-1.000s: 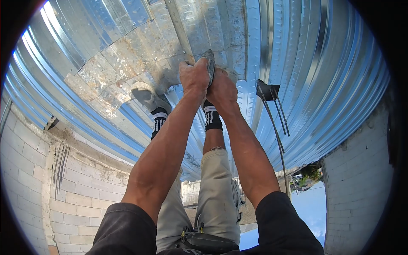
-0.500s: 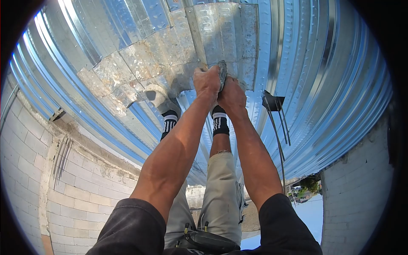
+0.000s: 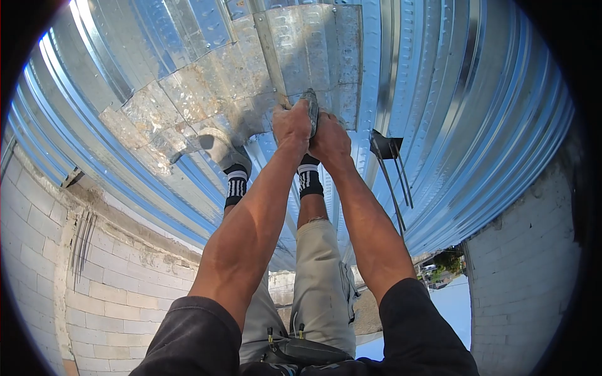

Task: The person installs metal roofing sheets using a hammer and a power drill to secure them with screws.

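My left hand (image 3: 292,123) and my right hand (image 3: 330,136) are together in front of me, over one foot. Between them a worn, dark grey, elongated tool (image 3: 311,108) points away from me; its kind does not show. My left fingers curl closed on its left side. Closed against its right side, my right hand hides most of the lower part. Beneath and ahead lies a patch of stained flat metal sheets (image 3: 238,72) on ribbed metal decking (image 3: 417,81). One grey shoe (image 3: 216,147) rests by the patch's near edge; the other is mostly hidden behind my hands.
Thin steel bars (image 3: 396,172) rise through a dark opening (image 3: 385,145) in the decking at right. A pale block wall (image 3: 119,307) borders the left side, with more bars (image 3: 81,241) against it. Another wall (image 3: 520,282) stands at right, beside a drop with sky visible.
The whole view has shifted slightly, so the hands, tool and decking appear a little further left. Both hands keep the same hold on the tool.
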Action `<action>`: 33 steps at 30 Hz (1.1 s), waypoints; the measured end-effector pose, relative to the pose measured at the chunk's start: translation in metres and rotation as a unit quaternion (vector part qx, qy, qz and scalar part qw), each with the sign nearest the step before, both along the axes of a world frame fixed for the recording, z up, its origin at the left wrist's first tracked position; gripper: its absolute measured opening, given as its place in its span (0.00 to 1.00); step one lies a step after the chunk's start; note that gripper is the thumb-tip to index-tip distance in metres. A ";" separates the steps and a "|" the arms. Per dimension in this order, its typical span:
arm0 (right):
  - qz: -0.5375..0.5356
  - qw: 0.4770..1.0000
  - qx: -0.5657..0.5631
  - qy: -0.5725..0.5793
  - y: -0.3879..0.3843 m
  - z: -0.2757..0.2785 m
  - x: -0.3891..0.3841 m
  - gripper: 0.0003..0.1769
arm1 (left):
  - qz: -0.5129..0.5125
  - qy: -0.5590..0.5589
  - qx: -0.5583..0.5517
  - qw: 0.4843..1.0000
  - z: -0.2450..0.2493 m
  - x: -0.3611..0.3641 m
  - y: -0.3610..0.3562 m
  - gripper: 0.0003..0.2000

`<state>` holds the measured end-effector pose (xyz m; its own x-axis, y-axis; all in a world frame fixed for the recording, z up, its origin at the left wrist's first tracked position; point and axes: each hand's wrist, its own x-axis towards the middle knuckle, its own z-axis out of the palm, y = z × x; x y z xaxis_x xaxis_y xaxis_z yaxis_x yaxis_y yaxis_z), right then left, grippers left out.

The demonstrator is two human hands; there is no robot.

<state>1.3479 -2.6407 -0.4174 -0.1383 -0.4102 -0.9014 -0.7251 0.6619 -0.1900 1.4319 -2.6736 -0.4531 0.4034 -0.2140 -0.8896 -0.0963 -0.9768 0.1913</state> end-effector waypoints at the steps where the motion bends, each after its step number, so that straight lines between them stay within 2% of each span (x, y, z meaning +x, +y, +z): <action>1: -0.007 1.000 -0.006 0.000 0.002 -0.001 0.001 0.23 | 0.001 0.004 -0.002 1.000 0.000 -0.001 -0.002 0.26; 3: -0.017 1.000 0.003 -0.006 -0.003 -0.002 0.000 0.23 | -0.002 0.011 -0.004 1.000 0.000 -0.002 -0.006 0.26; 6: -0.007 1.000 0.011 -0.010 -0.012 -0.001 -0.005 0.22 | 0.103 0.024 -0.009 0.994 0.002 -0.006 -0.014 0.24; 9: -0.018 0.999 0.028 -0.020 -0.021 -0.003 -0.012 0.20 | 0.017 0.000 -0.004 1.000 0.009 -0.016 -0.026 0.24; 12: -0.026 0.998 0.050 -0.030 -0.029 -0.002 -0.015 0.19 | -0.008 -0.023 0.025 0.999 0.007 -0.021 -0.037 0.22; 15: -0.018 0.997 0.060 -0.037 -0.037 0.001 -0.023 0.20 | -0.021 -0.029 0.029 0.999 0.006 -0.026 -0.040 0.25; 21: -0.034 0.999 0.012 -0.017 -0.018 -0.001 -0.020 0.21 | -0.015 -0.040 -0.018 0.999 0.004 -0.026 -0.024 0.23; 24: -0.016 0.999 0.014 -0.026 -0.012 0.002 -0.020 0.21 | 0.011 -0.024 -0.003 1.000 0.012 -0.025 -0.026 0.22; 27: -0.014 1.000 0.004 -0.023 -0.011 0.004 -0.022 0.23 | -0.007 -0.012 -0.034 0.999 0.003 -0.023 -0.012 0.22; 30: -0.019 1.000 -0.002 -0.023 -0.003 0.004 -0.017 0.24 | 0.062 0.011 -0.072 0.995 0.003 -0.020 0.001 0.20; 33: -0.013 1.000 -0.009 -0.016 0.005 0.003 -0.012 0.25 | 0.081 0.026 -0.054 0.995 0.004 -0.011 0.009 0.18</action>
